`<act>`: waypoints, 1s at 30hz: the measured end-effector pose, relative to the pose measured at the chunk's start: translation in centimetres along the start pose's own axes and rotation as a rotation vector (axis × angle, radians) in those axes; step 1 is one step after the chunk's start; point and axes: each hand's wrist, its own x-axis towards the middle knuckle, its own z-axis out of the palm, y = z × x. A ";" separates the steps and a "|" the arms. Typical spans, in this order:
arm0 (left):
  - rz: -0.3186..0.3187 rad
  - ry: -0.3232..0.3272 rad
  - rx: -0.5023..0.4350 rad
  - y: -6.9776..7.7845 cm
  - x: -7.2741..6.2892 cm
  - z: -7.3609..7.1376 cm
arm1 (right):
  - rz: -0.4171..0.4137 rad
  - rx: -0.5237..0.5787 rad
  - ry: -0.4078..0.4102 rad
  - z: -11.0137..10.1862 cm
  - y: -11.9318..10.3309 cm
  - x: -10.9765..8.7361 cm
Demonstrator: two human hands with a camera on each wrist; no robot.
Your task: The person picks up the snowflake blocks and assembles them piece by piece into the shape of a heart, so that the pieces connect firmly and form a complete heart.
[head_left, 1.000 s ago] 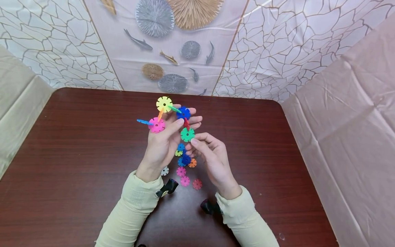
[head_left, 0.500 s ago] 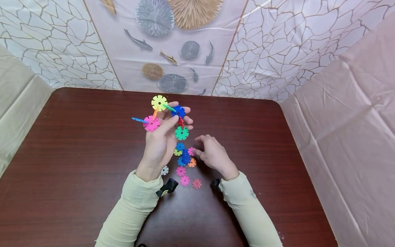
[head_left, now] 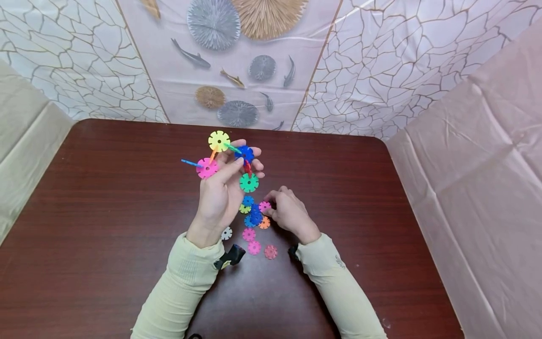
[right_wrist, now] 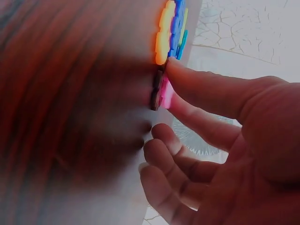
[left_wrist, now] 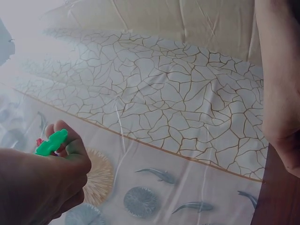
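A chain of joined notched plastic discs hangs in my left hand [head_left: 222,193], whose thumb and fingers pinch the dark blue disc [head_left: 244,155]. From there the chain runs to a yellow disc [head_left: 219,141] and a pink disc [head_left: 207,168], with a blue disc seen edge-on at its left end. A green disc [head_left: 249,182] forms its lower end, joined through a red piece. Lower right, my right hand [head_left: 290,212] pinches a loose pink disc [head_left: 264,207] at the table between thumb and index finger; the right wrist view shows this pink disc [right_wrist: 166,93] edge-on.
Several loose discs lie on the brown table [head_left: 127,212] below the hands: an orange disc [head_left: 264,222], overlapping blue discs [head_left: 256,217], a white disc [head_left: 227,233] and a red disc [head_left: 271,252]. Patterned cloth [head_left: 237,70] stands behind the table.
My right hand let go of the chain's green disc, came down to the table and took hold of a loose pink disc. The left hand shifted slightly left with the chain.
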 end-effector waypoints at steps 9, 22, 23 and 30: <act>-0.015 0.007 -0.034 0.1 0.1 -0.1 | -0.096 0.565 0.132 -2.0 -1.0 -1.9; 0.030 -0.031 -0.036 0.4 -0.1 0.0 | -0.420 0.871 0.485 -4.7 -6.5 -7.7; 0.031 -0.034 -0.039 0.4 -0.1 0.1 | -0.424 0.878 0.489 -4.6 -6.7 -7.8; 0.048 -0.056 -0.025 0.1 -0.2 0.3 | -0.422 0.896 0.541 -4.1 -7.5 -8.1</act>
